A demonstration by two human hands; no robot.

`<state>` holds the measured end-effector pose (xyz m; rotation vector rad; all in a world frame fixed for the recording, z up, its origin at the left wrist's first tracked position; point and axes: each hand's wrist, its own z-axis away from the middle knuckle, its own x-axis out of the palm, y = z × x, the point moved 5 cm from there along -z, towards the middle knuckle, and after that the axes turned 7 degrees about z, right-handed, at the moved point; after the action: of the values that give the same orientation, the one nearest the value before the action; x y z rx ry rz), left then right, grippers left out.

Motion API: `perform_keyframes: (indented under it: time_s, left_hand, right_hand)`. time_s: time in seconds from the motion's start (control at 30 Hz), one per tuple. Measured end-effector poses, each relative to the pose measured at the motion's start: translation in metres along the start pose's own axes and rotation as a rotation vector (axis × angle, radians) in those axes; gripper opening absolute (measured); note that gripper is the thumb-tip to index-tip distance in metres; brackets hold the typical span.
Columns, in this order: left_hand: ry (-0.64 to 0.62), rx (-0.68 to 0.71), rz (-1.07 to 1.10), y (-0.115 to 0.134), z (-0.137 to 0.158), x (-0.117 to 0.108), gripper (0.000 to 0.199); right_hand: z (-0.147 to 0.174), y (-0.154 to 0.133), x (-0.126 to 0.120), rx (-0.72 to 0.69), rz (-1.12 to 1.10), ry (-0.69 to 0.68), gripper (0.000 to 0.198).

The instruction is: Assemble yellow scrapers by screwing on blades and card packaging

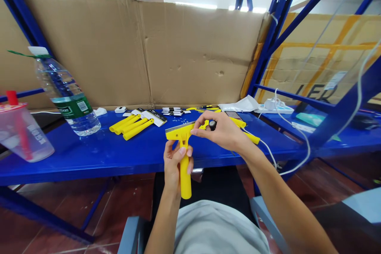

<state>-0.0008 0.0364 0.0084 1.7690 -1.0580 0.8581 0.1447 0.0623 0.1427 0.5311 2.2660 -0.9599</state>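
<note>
A yellow scraper [185,166] with a metal blade along its wide head is held upright just in front of the table edge. My left hand [174,162] is wrapped round its handle below the head. At the right end of the head, the thumb and forefinger of my right hand [223,129] are pinched together; anything tiny between the tips is hidden. A tool with a round black end [212,125] is tucked inside that hand, most of it covered. Several yellow scrapers [133,125] with black-and-white cards lie on the table to the left.
On the blue table [119,158], small white bits [180,120] and black-and-white strips [172,111] lie behind the scraper. A water bottle [70,95] and a plastic cup [26,135] stand left. More yellow parts, a phone [235,116], a power strip [275,108] and white cables [308,143] are right.
</note>
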Motion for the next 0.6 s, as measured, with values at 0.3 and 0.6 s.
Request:
perform_keyframes:
  time_s: [0.3, 0.6]
  left_hand:
    - [-0.024, 0.021, 0.049, 0.005, -0.006, -0.011, 0.036]
    - [-0.006, 0.052, 0.061, 0.029, -0.012, -0.013, 0.035]
  right_hand:
    - [-0.027, -0.011, -0.001, -0.033, 0.024, -0.149, 0.032]
    - [-0.063, -0.014, 0.018, 0.054, -0.068, -0.474, 0.047]
